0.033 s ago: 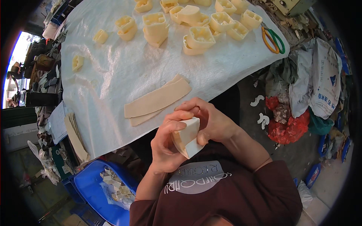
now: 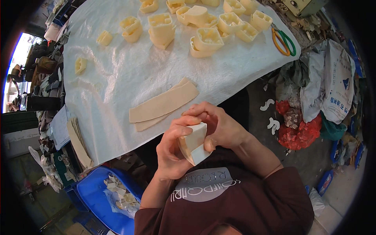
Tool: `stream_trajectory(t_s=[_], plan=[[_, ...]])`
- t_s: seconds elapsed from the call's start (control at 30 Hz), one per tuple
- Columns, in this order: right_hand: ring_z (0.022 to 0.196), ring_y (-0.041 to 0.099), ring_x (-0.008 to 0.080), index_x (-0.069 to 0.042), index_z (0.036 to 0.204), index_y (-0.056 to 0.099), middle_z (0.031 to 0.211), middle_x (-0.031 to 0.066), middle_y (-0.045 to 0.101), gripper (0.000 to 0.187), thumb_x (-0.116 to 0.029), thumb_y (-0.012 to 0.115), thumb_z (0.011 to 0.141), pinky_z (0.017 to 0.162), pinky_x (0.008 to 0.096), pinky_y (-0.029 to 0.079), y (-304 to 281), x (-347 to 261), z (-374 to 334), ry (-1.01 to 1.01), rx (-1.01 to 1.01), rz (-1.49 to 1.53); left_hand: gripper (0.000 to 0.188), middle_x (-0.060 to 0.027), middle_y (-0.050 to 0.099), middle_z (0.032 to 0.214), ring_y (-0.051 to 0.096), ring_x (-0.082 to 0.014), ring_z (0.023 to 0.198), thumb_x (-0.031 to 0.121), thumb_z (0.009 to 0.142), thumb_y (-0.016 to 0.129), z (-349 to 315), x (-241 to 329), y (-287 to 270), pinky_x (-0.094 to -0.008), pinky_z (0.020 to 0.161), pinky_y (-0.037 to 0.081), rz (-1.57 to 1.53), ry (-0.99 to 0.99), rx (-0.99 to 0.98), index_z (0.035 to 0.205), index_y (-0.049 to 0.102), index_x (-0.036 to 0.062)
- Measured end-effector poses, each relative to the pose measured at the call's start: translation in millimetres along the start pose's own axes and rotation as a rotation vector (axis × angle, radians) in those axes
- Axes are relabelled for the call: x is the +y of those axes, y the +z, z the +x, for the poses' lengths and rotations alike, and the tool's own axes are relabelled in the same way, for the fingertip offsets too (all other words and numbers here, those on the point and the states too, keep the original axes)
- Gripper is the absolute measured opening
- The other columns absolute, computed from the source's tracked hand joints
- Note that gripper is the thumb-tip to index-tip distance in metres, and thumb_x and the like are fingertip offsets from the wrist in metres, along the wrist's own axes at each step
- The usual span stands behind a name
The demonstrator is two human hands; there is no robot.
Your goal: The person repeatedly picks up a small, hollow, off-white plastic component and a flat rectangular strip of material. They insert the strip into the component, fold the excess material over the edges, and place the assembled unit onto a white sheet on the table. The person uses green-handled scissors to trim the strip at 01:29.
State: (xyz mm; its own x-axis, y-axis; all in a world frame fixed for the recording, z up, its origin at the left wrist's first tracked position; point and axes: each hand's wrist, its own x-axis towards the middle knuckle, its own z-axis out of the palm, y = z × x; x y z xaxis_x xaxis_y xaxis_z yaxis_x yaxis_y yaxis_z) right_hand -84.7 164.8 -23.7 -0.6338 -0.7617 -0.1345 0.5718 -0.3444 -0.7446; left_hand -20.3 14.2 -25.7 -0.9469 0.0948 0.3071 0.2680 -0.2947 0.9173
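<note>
In front of my chest, my left hand (image 2: 171, 148) and my right hand (image 2: 219, 124) grip a small block-shaped piece (image 2: 197, 143) between them. Its visible faces are beige and white, and my fingers hide part of it. My left fingers wrap round its left side and top. The right thumb presses on its right face, with the other right fingers bent over the top. Just beyond my hands, two flat beige strips (image 2: 164, 102) overlap on the white-sheeted table (image 2: 105, 82).
Several hollow cream plastic pieces (image 2: 207, 40) stand at the table's far side. Scissors (image 2: 282, 40) with orange and green handles lie at its right edge. More beige strips (image 2: 79, 143) hang at the left edge. Below left is a blue bin (image 2: 92, 188) of scraps; red bags (image 2: 301, 135) sit right.
</note>
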Motion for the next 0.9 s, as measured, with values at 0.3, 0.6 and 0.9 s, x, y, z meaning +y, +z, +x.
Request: stream_trajectory(t_s=[0.3,0.6,0.9], plan=[[0.113,0.047,0.0223,-0.003,0.131,0.040,0.124,0.0092,0.046,0.104,-0.054,0.080,0.051,0.095,0.0343,0.039,-11,-8,3,-0.176,-0.131,-0.395,0.083,-0.0192,0.039,0.129,0.049,-0.0298,0.111,0.013,0.066,0.080,9,-9,-30,-0.0409,0.095,0.039,-0.019,0.031,-0.337,0.135,0.034,0.0082],[0.108,0.044,0.0174,0.003,0.127,0.037,0.117,0.0137,0.043,0.059,-0.021,0.062,0.080,0.091,0.0298,0.038,13,-5,7,-0.351,0.010,-0.485,0.108,-0.0207,0.035,0.129,0.043,-0.0282,0.117,0.046,0.071,0.072,7,4,-1,-0.0384,0.096,0.037,0.252,-0.125,0.093,0.139,0.002,0.0009],[0.106,0.043,0.0177,0.002,0.129,0.035,0.118,0.0095,0.039,0.054,-0.028,0.053,0.088,0.090,0.0284,0.038,20,3,10,-0.262,0.071,-0.328,0.068,-0.0156,0.043,0.115,0.048,-0.0231,0.104,0.026,0.070,0.059,11,-3,7,-0.0351,0.090,0.041,0.130,-0.076,0.353,0.125,0.029,0.0004]])
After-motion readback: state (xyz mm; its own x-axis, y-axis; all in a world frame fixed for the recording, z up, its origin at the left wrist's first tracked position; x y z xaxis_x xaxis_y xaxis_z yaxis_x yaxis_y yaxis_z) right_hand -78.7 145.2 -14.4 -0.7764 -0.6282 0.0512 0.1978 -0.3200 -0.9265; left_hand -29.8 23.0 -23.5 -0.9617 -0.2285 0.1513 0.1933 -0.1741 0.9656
